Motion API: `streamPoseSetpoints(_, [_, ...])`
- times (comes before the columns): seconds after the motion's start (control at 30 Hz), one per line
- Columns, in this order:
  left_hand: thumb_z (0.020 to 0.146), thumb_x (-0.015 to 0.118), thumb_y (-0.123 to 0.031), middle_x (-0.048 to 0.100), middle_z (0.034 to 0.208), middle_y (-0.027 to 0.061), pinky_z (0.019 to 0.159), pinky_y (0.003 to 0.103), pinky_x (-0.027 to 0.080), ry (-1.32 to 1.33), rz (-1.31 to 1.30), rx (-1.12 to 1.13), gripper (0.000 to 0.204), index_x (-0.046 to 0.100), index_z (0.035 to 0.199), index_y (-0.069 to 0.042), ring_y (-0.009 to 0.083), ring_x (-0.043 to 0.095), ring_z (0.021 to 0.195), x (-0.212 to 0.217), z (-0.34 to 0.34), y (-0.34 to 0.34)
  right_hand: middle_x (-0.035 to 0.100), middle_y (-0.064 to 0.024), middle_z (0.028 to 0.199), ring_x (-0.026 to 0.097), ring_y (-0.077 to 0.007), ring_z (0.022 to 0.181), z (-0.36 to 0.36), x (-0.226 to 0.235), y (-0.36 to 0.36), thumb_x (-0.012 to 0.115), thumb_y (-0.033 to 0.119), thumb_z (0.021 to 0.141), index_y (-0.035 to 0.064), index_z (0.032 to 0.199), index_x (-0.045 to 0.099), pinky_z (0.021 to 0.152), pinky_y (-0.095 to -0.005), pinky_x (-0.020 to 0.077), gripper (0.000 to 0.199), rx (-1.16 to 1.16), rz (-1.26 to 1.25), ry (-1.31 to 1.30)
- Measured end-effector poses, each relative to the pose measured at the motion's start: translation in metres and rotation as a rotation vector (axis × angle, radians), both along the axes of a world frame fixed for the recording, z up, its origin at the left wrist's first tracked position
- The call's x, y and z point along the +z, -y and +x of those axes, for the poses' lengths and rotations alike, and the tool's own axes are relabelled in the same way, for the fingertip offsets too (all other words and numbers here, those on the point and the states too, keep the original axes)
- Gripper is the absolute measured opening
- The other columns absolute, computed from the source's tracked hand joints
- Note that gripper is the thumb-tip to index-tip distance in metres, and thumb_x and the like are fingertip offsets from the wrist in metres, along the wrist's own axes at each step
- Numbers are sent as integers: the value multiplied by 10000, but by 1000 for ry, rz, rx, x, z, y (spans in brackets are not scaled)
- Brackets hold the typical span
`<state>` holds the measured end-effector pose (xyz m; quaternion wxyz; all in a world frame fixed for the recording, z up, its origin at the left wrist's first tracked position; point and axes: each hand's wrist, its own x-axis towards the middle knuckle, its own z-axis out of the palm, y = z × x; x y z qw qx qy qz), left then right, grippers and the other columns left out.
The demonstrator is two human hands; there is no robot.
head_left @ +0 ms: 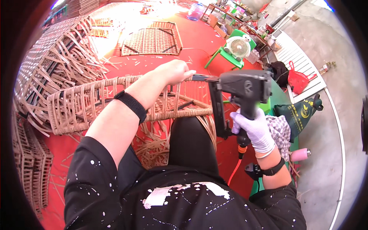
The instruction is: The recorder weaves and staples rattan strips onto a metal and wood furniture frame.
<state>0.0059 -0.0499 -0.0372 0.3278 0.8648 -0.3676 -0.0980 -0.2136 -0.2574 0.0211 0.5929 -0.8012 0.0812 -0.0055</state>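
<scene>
A woven rattan frame [180,114] with a wrapped rim and dark bars rests across my lap. Bare and closed, my left hand [177,72] grips its upper rim, thumb toward the right end, where a dark bar shows uncovered. The fingers' undersides are hidden, so a strip beneath them cannot be ruled out. My right hand [256,129], in a white glove, is wrapped around the handle of a black air nail gun [245,86]. The gun's nose and magazine stand beside the frame's right end. From its handle base runs an orange air hose [234,171].
Large woven frames with loose strips [65,61] stand at left. Another woven panel [153,39] lies on the red floor ahead. A green chair [226,55] holds a white fan [238,46]. At right are a dark green bag [301,115], a pink bottle [300,154] and a red bag [298,79].
</scene>
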Motion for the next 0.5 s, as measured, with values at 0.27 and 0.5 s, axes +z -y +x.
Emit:
streamPoseSetpoints(0.27, [952,474,-416,629,712,181,734,459,492,101,88,1,487,657,738,-18,339,631,758,2,1,-3,562,-35,581,548,-113,499,27,-9,-22,704,113,844,15,795,578,489,-263,453,168,32,-116,-13])
streamPoseSetpoints(0.5, [955,489,-387,551,590,183,635,439,467,174,-24,-9,499,621,691,15,350,580,617,-11,6,1,581,-13,618,532,-75,479,36,-20,-21,714,116,832,-2,881,602,442,-238,427,169,60,-186,-18])
